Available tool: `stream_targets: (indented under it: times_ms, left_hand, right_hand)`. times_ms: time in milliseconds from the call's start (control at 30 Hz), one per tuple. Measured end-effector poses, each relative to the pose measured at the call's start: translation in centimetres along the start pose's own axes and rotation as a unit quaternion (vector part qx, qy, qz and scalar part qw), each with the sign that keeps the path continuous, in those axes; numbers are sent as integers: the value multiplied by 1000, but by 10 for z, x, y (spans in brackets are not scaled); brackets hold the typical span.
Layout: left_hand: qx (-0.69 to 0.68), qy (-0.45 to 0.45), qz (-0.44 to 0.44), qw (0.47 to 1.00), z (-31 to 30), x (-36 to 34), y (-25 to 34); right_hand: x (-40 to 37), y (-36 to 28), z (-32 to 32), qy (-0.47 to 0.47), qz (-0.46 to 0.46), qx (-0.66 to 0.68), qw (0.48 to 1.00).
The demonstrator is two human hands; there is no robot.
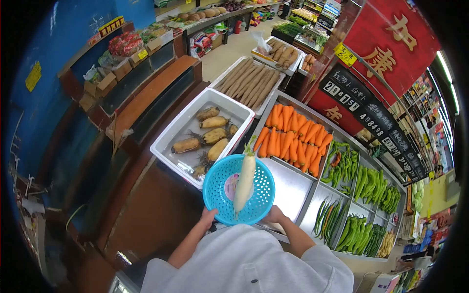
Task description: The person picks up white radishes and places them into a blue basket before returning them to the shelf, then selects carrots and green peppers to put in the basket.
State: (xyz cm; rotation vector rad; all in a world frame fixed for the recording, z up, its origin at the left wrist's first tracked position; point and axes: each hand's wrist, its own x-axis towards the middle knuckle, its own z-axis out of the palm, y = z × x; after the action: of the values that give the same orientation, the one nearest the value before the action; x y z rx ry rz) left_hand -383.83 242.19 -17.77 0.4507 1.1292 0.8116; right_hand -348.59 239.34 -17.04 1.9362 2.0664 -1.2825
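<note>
Holds a white radish [245, 180] in a round blue basket [266, 178], leafy end pointing far, thin root tip near. Grasps the basket's near-left rim with the fingers of the left hand [210, 217] and its near-right rim with those of the right hand [276, 215], fingers partly hidden on both sides. Keeps the basket over the near-right corner of a white foam box [178, 128] of brownish lotus roots [214, 122], with bare compartments of a metal display tray [286, 184] just to the right. Beyond the box, shows long brown roots [249, 82] laid side by side in another pale box, with thicker brown roots [281, 52] farther off. Has orange carrots [295, 139] piled in the tray's far-left compartment, and, farther right, green peppers [370, 183] in several compartments. Past the tray, shows a black price board [366, 112] against red panels [391, 39].
</note>
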Motion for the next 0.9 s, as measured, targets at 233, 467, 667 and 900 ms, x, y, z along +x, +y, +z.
stream_targets:
  times_ms: [233,467,667,900]
  left_hand:
    - [16,19,25,999,-2,4,-6]
    - [39,34,16,999,-5,8,-11]
    - [15,30,-13,999,-1,1,-3]
    - [25,39,20,999,-6,9,-15]
  right_hand:
    - [-64,24,-88,448,122,162,871]
    - [-83,-61,-148,503,-21,287,815]
    - [-76,-150,-171,511,-99,47,853]
    - [-82,-162,-178,505,-93,157,844]
